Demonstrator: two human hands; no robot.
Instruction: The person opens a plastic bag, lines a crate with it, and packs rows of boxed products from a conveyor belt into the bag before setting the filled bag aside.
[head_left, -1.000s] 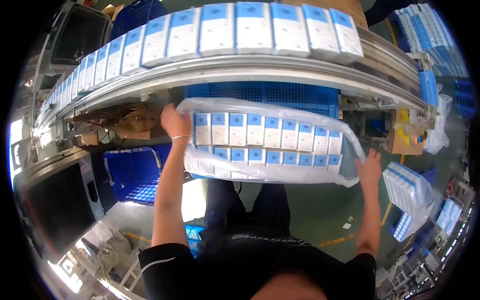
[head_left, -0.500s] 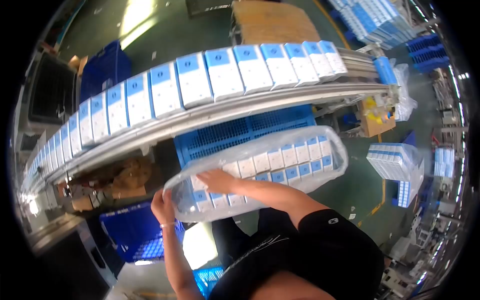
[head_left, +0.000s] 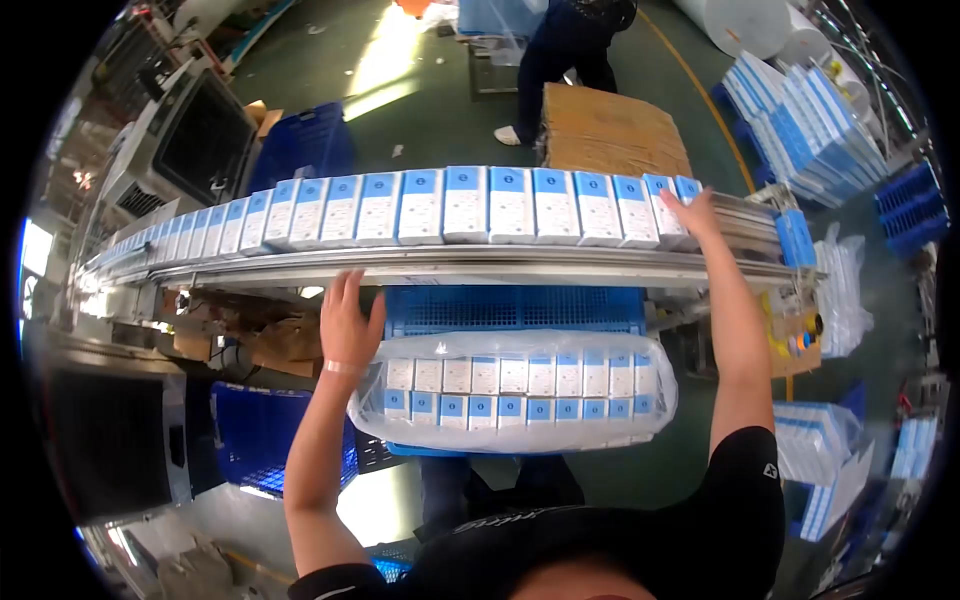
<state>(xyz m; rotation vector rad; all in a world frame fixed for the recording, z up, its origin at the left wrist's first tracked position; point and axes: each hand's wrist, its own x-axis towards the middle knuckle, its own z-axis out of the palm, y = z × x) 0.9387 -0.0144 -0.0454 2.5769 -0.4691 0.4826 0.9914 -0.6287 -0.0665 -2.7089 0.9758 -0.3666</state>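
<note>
A long row of white-and-blue cartons (head_left: 465, 205) stands on the conveyor (head_left: 440, 272). My right hand (head_left: 691, 212) is at the right end of this row, fingers spread and touching the last cartons. My left hand (head_left: 348, 328) is open and holds nothing, its fingers pointing up towards the conveyor's near edge. Below the conveyor, a clear plastic bag (head_left: 662, 385) lies open around two rows of similar cartons (head_left: 510, 410). The bag rests on a blue plastic crate (head_left: 515, 308), partly hidden beneath it.
Beyond the conveyor are a large cardboard box (head_left: 610, 130) and a person in dark clothes (head_left: 565, 50). Stacked cartons (head_left: 805, 130) stand at the far right. Blue bins (head_left: 305, 145) sit at left, and a machine (head_left: 190, 135) stands behind.
Both hands have left the bag. My right hand has gone up to the row's right end; my left has let go of the bag's edge and moved up. The camera view has turned.
</note>
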